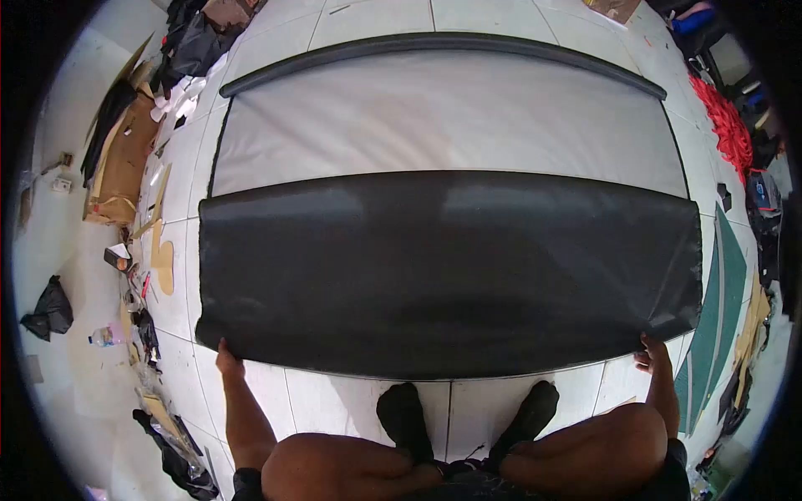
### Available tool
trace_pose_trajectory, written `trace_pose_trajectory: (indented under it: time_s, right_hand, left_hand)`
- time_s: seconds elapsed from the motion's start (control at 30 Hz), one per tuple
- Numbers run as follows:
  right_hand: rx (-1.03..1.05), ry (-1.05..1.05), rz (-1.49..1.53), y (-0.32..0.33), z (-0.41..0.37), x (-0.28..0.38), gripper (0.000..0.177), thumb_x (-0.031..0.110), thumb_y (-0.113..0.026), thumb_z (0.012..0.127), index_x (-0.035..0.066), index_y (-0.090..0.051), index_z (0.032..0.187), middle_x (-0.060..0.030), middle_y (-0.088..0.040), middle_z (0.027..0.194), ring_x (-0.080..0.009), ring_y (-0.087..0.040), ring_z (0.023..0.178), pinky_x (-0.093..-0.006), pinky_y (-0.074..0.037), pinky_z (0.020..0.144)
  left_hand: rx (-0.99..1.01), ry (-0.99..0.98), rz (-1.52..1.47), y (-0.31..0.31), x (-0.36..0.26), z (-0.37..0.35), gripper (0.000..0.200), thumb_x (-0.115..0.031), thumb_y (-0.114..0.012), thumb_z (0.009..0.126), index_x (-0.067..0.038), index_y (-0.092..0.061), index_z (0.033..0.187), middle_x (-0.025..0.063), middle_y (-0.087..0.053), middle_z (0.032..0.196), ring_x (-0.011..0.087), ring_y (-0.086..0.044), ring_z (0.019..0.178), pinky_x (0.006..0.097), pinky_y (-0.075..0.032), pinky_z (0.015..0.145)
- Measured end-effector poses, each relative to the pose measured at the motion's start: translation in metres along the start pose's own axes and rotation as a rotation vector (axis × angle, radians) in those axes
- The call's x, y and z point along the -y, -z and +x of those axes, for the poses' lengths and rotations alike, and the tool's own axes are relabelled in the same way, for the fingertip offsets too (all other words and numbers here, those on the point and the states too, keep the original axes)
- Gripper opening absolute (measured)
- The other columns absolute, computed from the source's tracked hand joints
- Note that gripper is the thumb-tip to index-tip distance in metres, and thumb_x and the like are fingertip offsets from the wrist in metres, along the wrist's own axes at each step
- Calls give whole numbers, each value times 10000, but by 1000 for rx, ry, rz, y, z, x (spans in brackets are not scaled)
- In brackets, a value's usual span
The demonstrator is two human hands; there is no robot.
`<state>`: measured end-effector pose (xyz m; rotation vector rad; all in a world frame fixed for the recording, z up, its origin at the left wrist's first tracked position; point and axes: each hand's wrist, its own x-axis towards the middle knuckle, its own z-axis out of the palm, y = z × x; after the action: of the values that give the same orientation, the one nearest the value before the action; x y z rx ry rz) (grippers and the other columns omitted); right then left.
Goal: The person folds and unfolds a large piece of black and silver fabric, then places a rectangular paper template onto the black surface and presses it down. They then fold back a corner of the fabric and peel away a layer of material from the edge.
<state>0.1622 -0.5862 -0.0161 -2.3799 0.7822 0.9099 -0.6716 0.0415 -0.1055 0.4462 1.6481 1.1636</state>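
A wide sheet of black leatherette-like material (451, 267) lies across the floor in front of me, its near part folded over with the dark face up. Behind the fold its pale grey backing (451, 113) shows, and the far end is wound into a long black roll (443, 42). At the near left corner my left hand (229, 359) is closed on the sheet's edge, thumb on top, other fingers mostly hidden. My right hand (654, 355) pinches the same edge near the right corner, its fingers curled. Between the hands, my feet in dark socks (405, 417) stand just short of the edge.
A cardboard box (125, 167) and scraps line the left wall, with a plastic bottle (106, 336) and a black bag (50, 309). To the right lie a green sheet (714, 321) and a red bundle (723, 125). White tiles (368, 21) cover the floor.
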Motion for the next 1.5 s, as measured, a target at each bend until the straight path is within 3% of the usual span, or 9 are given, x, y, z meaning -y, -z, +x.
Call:
trace_pose_trajectory:
  time_s: [0.13,0.17,0.27,0.4,0.53,0.83,1.1,1.3,1.5]
  right_hand:
    - [-395,452,-1032,-2,-31,76,702,409,-676,794,102,-403,1362,-191,-527,1292,-339,-478,1227,-464,-455,938]
    - [-440,864,-1126,9,20,72,664,381,-692,790,102,-430,1333,-194,-541,1268,-351,-520,1174,-468,-460,923]
    - [-142,992,-1132,-67,-87,185,575,314,-668,819,80,-455,1299,-161,-536,1252,-357,-547,1122,-472,-460,902]
    - [-277,1422,-1065,-163,-96,285,529,227,-605,851,109,-431,1336,-181,-448,1340,-352,-438,1248,-454,-383,1022]
    - [-496,1478,-1280,-222,-85,322,419,243,-545,883,166,-480,1289,-143,-489,1293,-321,-481,1206,-461,-394,1002]
    - [-126,1346,-1233,-218,-62,343,239,212,-475,910,56,-585,1054,-137,-550,1102,-321,-535,1068,-426,-428,931]
    - [-103,1385,-1033,-213,-69,314,338,165,-476,923,53,-494,1241,-161,-493,1266,-304,-500,1172,-422,-413,993]
    - [-15,1200,-1205,-130,-143,260,475,164,-529,920,63,-399,1365,-175,-470,1336,-326,-490,1216,-424,-410,1010]
    - [-26,756,-1115,8,-32,60,439,355,-645,862,2,-531,1098,-177,-653,883,-328,-652,815,-409,-522,730]
  left_hand:
    - [-77,-2,69,11,-22,42,593,-321,-603,898,106,-453,1280,197,-535,1284,339,-551,1136,465,-446,986]
    - [-68,-17,77,16,-26,49,603,-332,-608,894,112,-458,1273,197,-543,1274,341,-559,1124,466,-452,979]
    - [-2,-56,135,34,-37,71,579,-350,-612,891,75,-487,1263,182,-563,1250,319,-577,1096,441,-480,935]
    - [-123,-218,368,35,-44,70,446,-321,-644,878,-52,-530,1214,139,-609,1142,262,-601,990,392,-512,846]
    - [96,-134,489,50,-55,84,465,-370,-610,900,-43,-523,1220,116,-603,1160,243,-590,1001,345,-494,814]
    - [-100,-1,1107,43,-75,81,483,-549,-567,877,-69,-577,930,7,-553,710,91,-460,593,241,-329,480]
    - [-353,-491,1710,63,-59,96,697,-654,-503,850,32,-612,912,235,-659,916,396,-633,851,482,-475,730]
    - [-715,-470,1139,49,-13,73,875,-721,-557,767,70,-481,1135,226,-641,1030,400,-617,978,474,-483,821]
    - [34,122,299,25,27,-44,398,-486,-553,900,-104,-591,1005,39,-571,780,134,-491,609,344,-446,539]
